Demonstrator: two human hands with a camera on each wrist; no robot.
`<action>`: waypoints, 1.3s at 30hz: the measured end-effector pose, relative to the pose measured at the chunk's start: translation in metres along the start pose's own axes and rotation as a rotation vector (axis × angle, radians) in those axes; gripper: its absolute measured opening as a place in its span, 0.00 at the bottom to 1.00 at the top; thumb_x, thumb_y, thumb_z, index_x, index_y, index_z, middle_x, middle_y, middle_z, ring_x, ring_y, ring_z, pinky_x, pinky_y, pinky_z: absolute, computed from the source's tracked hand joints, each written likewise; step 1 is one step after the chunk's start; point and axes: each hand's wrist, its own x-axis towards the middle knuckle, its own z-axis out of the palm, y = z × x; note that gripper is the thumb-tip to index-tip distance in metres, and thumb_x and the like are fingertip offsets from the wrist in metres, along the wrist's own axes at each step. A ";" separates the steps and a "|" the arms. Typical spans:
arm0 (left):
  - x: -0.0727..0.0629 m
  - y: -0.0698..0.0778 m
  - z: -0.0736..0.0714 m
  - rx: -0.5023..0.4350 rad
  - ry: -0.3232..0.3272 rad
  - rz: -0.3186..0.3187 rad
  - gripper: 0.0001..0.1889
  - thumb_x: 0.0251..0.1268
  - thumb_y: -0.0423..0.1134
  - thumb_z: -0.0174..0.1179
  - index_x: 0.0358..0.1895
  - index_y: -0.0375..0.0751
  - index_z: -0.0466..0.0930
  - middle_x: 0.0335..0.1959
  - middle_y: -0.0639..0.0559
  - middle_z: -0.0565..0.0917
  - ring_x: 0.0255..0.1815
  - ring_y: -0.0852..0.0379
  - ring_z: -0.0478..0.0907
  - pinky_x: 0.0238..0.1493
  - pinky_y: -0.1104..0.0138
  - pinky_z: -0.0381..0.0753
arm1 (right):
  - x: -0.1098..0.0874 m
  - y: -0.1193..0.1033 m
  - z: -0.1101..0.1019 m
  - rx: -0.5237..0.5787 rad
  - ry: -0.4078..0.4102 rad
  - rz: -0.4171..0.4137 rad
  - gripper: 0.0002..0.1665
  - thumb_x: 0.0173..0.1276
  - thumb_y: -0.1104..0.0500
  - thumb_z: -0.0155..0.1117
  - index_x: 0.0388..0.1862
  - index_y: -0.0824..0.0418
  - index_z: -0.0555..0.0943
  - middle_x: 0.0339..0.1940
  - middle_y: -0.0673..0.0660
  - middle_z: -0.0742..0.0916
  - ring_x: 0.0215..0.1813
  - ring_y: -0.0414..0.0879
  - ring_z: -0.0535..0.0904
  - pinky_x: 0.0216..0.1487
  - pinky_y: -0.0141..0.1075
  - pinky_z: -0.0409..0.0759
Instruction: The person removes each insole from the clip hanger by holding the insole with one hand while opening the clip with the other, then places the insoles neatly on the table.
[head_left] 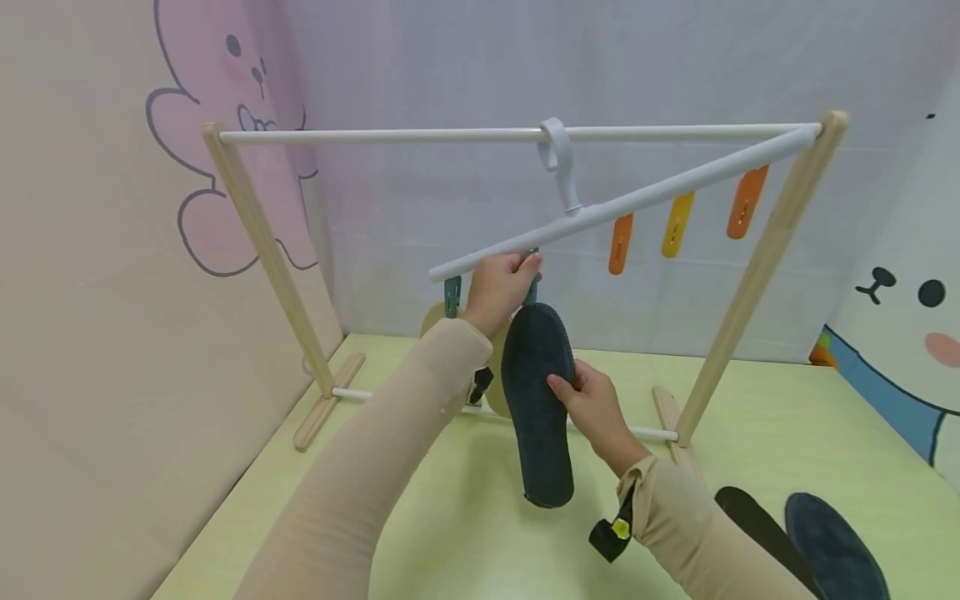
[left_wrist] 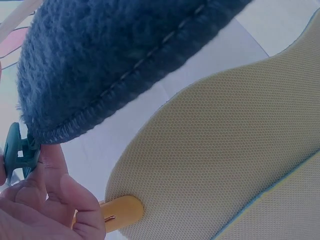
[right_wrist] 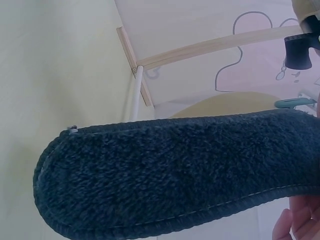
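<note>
A dark blue fleecy insole [head_left: 537, 408] hangs upright under the lower end of a tilted white hanger [head_left: 630, 202]. With its thumb and fingers, my left hand [head_left: 497, 292] pinches a green clip [left_wrist: 22, 155] at the insole's top edge. My right hand [head_left: 598, 410] grips the insole's right side, thumb on the face toward me and fingers behind. Beige mesh insoles [left_wrist: 210, 135] hang behind the blue one, partly hidden by it in the head view. An orange-yellow clip [left_wrist: 125, 211] lies over the beige insole's end in the left wrist view.
The hanger's hook [head_left: 557, 154] sits over a white rod [head_left: 390, 135] between wooden posts [head_left: 765, 275]. Another green clip [head_left: 452, 296] is left of my left hand; orange clips [head_left: 620, 244] and a yellow clip [head_left: 678, 225] hang right. Two dark insoles [head_left: 836, 542] lie at the table's front right.
</note>
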 end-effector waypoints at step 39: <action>0.000 -0.001 0.007 -0.104 0.035 -0.034 0.17 0.72 0.47 0.55 0.28 0.38 0.77 0.26 0.51 0.79 0.26 0.60 0.68 0.28 0.71 0.65 | -0.011 0.008 -0.029 -0.034 0.046 -0.014 0.11 0.68 0.69 0.60 0.45 0.77 0.78 0.38 0.68 0.86 0.35 0.42 0.80 0.39 0.29 0.76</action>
